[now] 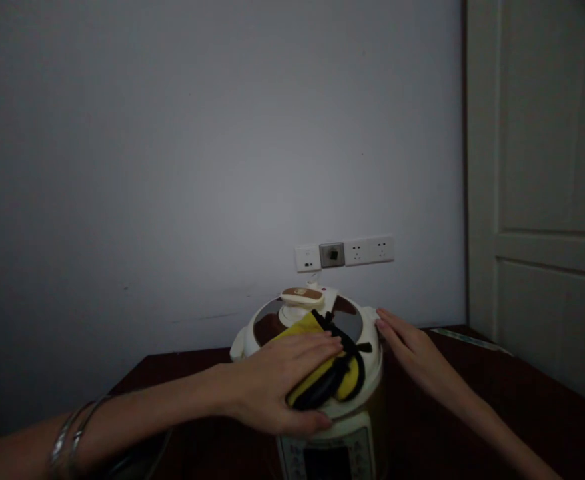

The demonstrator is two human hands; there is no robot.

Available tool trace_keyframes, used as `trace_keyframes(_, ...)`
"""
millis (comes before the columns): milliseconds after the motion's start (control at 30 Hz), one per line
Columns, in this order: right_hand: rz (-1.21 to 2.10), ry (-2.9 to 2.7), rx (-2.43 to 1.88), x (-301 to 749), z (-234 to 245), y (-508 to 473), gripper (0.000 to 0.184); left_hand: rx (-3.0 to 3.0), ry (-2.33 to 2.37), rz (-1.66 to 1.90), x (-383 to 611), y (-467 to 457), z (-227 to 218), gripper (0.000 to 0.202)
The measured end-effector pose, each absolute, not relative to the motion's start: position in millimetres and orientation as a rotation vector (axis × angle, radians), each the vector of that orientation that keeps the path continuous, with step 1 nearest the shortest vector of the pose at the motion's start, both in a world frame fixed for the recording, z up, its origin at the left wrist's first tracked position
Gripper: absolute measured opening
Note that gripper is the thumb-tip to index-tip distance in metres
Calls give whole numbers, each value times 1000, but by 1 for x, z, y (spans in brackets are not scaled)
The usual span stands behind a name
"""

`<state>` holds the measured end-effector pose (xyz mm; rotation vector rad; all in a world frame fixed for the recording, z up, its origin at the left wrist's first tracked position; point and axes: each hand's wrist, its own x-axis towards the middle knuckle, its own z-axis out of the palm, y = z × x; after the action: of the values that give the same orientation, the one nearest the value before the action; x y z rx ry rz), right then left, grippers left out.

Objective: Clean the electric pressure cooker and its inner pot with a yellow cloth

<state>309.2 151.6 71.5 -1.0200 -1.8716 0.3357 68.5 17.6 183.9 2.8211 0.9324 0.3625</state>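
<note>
A white electric pressure cooker stands on a dark reddish-brown table. Its round lid has brown panels and a brown-topped lid handle. My left hand lies across a folded yellow-and-black cloth, pressing it onto the near part of the lid. The fingers rest over the cloth and the thumb stands apart near its lower edge. On the right side of the cooker, my right hand touches the side handle with stretched fingers. The control panel shows below my left hand, cut off by the frame.
Behind the cooker, wall sockets and a grey switch plate sit on a pale wall. A flat strip lies at the back right of the table. A white panelled door stands on the right.
</note>
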Motion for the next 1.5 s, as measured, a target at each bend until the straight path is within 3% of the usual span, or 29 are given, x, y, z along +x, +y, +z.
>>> trace_keyframes(133,219,-1729,-954,322,89,146,50,2739,771,292,99,24,192,55)
trace_keyframes(267,167,-1862,-669,330,100,108,38,2503,885,596,113,41,188,39)
trace_keyframes(400,170,-2214,-527,330,91,73,47,1973,1073,1044,110,63,175,33)
trace_keyframes(567,50,-2424,-470,322,89,67,56,1623,1127,1144,106,73,179,7)
trace_keyframes(733,-178,-2393,-408,316,92,86,53,2148,1285,1317,99,66,238,12)
trace_keyframes(900,-70,-2033,-573,324,106,116,34,2171,1312,1958,75,38,275,19)
trace_keyframes(1000,116,-1747,-773,332,131,144,35,2011,1356,2021,55,23,258,22)
trace_keyframes(1167,200,-1724,-1010,319,169,202,30,1761,1554,1952,22,38,200,23)
trace_keyframes(1367,530,-1998,-1034,258,164,252,20,1731,1674,1766,4,84,142,27)
trace_keyframes(1500,853,-2153,-946,236,154,267,30,1757,1698,1673,6,91,126,30)
